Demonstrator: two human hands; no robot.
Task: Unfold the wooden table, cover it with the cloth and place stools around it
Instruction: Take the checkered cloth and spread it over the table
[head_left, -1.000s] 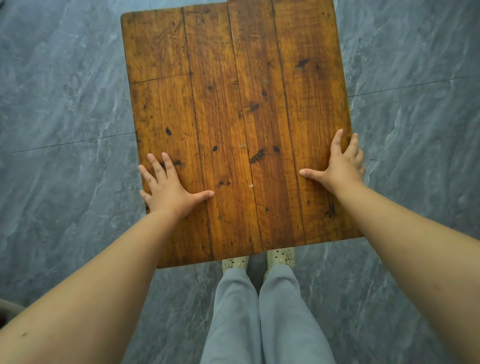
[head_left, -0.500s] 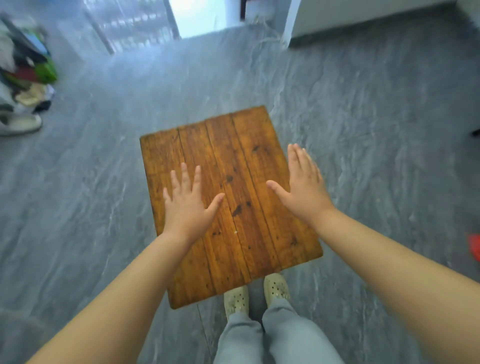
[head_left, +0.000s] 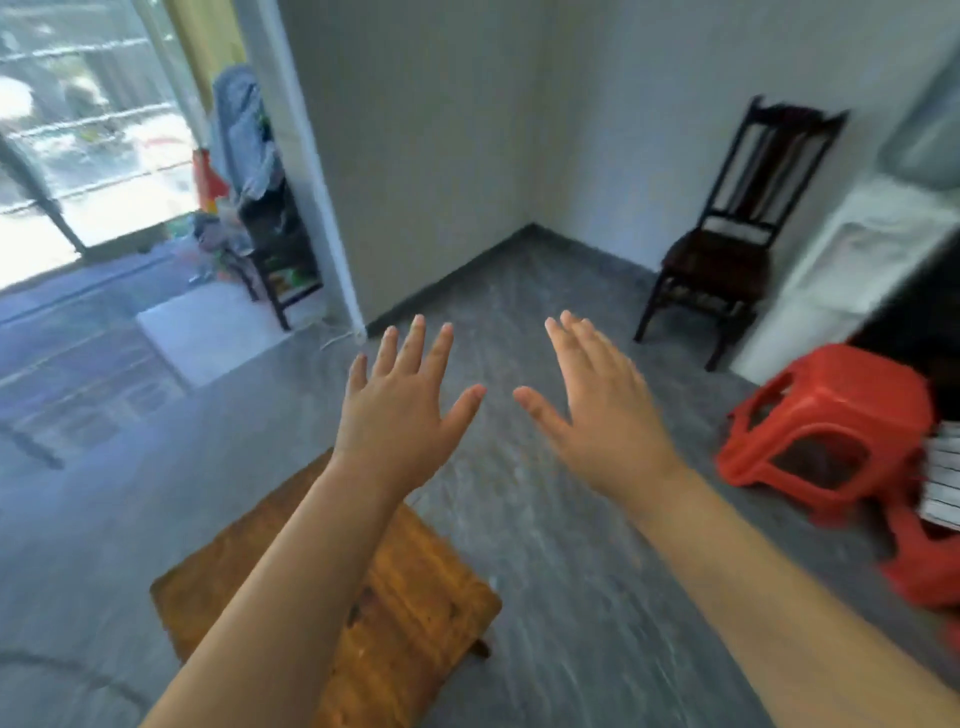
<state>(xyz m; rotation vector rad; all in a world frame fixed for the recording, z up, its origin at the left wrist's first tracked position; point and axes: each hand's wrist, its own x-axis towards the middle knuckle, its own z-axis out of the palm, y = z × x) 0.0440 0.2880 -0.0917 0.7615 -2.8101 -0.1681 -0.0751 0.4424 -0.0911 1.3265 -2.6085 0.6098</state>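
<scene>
The brown wooden table (head_left: 415, 597) stands low on the grey floor at the bottom left, partly hidden by my left forearm. My left hand (head_left: 410, 415) is raised above and beyond it, fingers spread, holding nothing. My right hand (head_left: 597, 410) hovers beside it to the right, also spread and empty. Red plastic stools (head_left: 826, 431) sit at the right edge, one stacked or leaning on another lower down. No cloth is visible.
A dark wooden chair (head_left: 727, 244) stands against the far wall on the right. A white appliance (head_left: 852, 270) is next to it. A cluttered dark rack (head_left: 270, 223) and a glass door are at the left. A white wall corner (head_left: 332, 260) juts out in the middle.
My hands have lifted off the tabletop and now hover in the air. The view has swung up from the table to the room, so the table sits lower in frame.
</scene>
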